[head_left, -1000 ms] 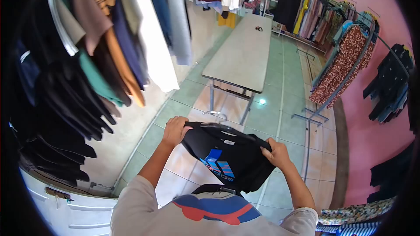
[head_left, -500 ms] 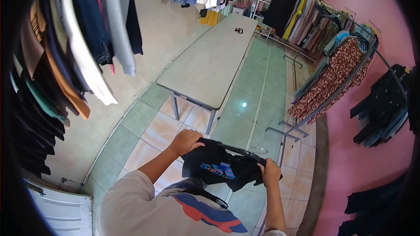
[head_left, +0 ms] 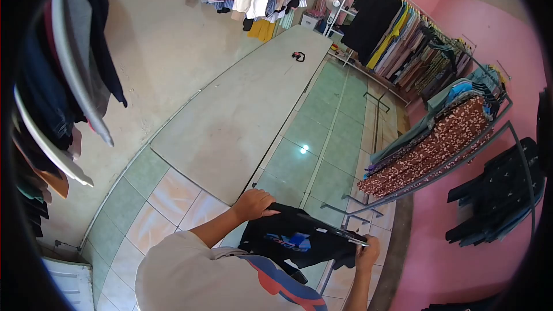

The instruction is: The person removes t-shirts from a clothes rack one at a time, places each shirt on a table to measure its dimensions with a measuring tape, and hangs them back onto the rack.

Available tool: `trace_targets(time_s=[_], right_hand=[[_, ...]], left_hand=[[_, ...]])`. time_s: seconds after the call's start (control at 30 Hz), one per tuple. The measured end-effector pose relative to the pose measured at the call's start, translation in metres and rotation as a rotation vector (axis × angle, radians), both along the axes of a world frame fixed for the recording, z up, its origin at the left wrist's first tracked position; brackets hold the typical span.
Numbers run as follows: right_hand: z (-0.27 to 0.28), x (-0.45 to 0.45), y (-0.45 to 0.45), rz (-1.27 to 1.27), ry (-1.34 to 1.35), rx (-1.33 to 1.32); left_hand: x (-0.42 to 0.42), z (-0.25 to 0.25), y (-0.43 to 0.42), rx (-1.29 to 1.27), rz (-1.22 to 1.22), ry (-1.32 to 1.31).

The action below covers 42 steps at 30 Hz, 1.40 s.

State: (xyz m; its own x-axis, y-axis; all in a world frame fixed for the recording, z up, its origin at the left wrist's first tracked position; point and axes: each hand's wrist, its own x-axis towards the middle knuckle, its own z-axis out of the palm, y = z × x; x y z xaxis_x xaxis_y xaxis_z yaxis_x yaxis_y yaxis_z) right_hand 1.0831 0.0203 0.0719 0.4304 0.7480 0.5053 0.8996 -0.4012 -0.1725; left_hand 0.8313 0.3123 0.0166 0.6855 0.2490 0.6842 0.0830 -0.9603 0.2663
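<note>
A black T-shirt [head_left: 259, 242] with a blue and pink adidas print hangs stretched out in front of my body. My left hand [head_left: 255, 204] is closed around its upper left corner. At the other end, my right hand [head_left: 368, 251] grips the upper right corner, where a thin pale strip runs along the edge. I cannot make out whether that strip belongs to the shirt. Just beyond my left hand is the near corner of a long pale table [head_left: 230, 132]. The lower part of the shirt is partly hidden by my own top.
A small dark looped item [head_left: 298, 56] lies on the table. Racks of clothes stand on both sides, with a brown floral dress [head_left: 438, 144] at the right. Hanging clothes [head_left: 63, 80] reach in from the left. A fan [head_left: 334, 1] stands at the back.
The view has moved toward the table, so its near end is closer to my hands. Both hands keep hold of the T-shirt, which now sits slightly lower in view.
</note>
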Motion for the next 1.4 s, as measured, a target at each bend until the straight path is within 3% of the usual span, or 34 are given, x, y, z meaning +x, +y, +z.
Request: trace_targets(time_s=[0.2, 0.43, 0.57, 0.63, 0.7, 0.77, 0.83, 1.0, 1.13, 1.4], right_hand=[[-0.023, 0.086, 0.05, 0.057, -0.01, 0.115], [-0.042, 0.238, 0.16, 0.191, -0.093, 0.213], [-0.012, 0.288, 0.249, 0.364, -0.135, 0.218], [0.004, 0.318, 0.295, 0.489, -0.187, 0.261], [0.012, 0.344, 0.339, 0.505, -0.152, 0.252], [0.017, 0.361, 0.375, 0.531, -0.122, 0.227], [0.023, 0.379, 0.418, 0.569, -0.113, 0.232], [0.015, 0.401, 0.507, 0.74, -0.135, 0.277], [0.01, 0.413, 0.565, 0.813, -0.128, 0.272], [0.037, 0.436, 0.67, 0.923, -0.102, 0.163]], left_hand=[[0.06, 0.008, 0.051, -0.011, 0.003, -0.002], [0.135, 0.007, 0.103, -0.105, 0.167, -0.003], [0.161, 0.009, 0.119, -0.314, 0.344, -0.093], [0.177, -0.003, 0.13, -0.535, 0.463, -0.4], [0.184, -0.004, 0.136, -0.585, 0.564, -0.37], [0.19, -0.002, 0.14, -0.891, 0.816, -0.259], [0.186, -0.022, 0.147, -0.861, 0.894, -0.177], [0.2, -0.031, 0.163, -0.661, 1.034, -0.359], [0.214, -0.04, 0.189, -0.897, 1.238, -0.246], [0.231, -0.027, 0.222, -1.046, 1.187, -0.275]])
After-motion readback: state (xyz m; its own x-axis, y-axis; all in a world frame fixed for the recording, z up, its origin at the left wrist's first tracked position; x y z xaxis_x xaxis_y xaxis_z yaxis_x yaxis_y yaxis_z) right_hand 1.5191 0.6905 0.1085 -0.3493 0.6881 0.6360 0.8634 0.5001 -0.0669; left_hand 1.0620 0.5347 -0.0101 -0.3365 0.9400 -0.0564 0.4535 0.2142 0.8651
